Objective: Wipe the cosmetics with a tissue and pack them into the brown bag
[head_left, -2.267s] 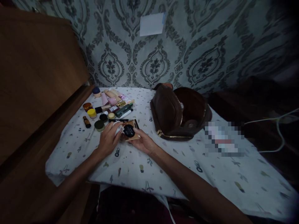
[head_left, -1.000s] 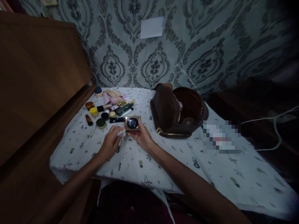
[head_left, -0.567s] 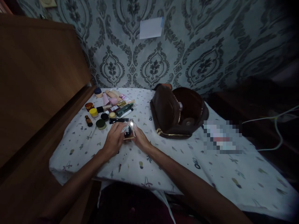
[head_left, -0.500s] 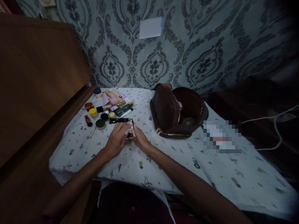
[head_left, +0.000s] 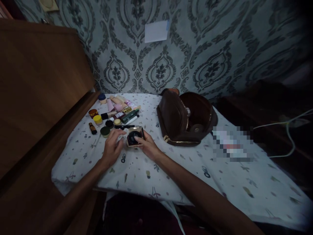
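Observation:
My right hand holds a square, gold-edged compact case with a round black middle, its thumb pressed on the black part. My left hand is just left of the case, its fingers bent around what looks like a white tissue, partly hidden. Behind the case lies a long black tube. A dark green-lidded jar and a black-lidded jar stand beyond my left fingers.
More cosmetics lie at the back left, among them a yellow jar, a small brown bottle and a green tube. An unzipped brown bag stands right of centre. A blurred object lies farther right on the patterned cloth.
My left hand has drawn back to the left, off the compact, taking the white tissue with it. The compact has turned so its round black face shows.

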The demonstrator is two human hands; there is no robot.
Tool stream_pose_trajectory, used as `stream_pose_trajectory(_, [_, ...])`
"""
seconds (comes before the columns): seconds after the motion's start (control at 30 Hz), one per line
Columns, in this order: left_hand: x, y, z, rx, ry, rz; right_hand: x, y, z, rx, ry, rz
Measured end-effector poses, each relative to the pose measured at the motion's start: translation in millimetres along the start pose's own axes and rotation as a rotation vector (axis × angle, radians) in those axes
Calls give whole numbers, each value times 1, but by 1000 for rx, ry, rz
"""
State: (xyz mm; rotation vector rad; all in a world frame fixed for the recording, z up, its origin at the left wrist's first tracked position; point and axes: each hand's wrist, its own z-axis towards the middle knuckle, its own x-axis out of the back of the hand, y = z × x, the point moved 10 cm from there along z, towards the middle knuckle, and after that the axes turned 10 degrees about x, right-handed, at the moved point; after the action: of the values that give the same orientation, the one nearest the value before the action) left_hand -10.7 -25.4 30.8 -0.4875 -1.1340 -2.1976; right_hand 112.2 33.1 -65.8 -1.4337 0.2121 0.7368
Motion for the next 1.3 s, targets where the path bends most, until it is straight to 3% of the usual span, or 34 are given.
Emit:
stream_pose_trajectory(0.1, [5, 8, 5, -26, 40, 18, -7, -12, -1, 143, -84, -207])
stream_pose_trajectory(0.23, [-7, 39, 2, -205, -54, 52, -14, -18, -6, 240, -168, -543])
stream_pose_trajectory(0.33, [-14, 43, 1, -250, -112, 81, -15, -20, -8, 259, -187, -636])
stream_pose_trajectory(0.47, [-8, 5, 8, -66, -106, 62, -19, -23, -8, 275, -220, -629])
stream_pose_trajectory(0.57, [-5, -31, 8, 129, -102, -19, -18, -30, -7, 328, -214, -747])
stream_pose_trajectory(0.7, [-18, -65, -2, 387, -152, -217, -11, -35, -5, 365, -161, -874])
stream_pose_trajectory(0.87, [-42, -67, -13, 501, -244, -388, 1, -30, -2, 275, -96, -723])
stream_pose_trajectory(1.1, [-44, -60, -20, 535, -299, -353, 20, -26, 4, 190, 99, -324])
stream_pose_trajectory(1.3, [-52, -58, -27, 727, -267, -665, 29, -20, 4, 132, 233, -87])
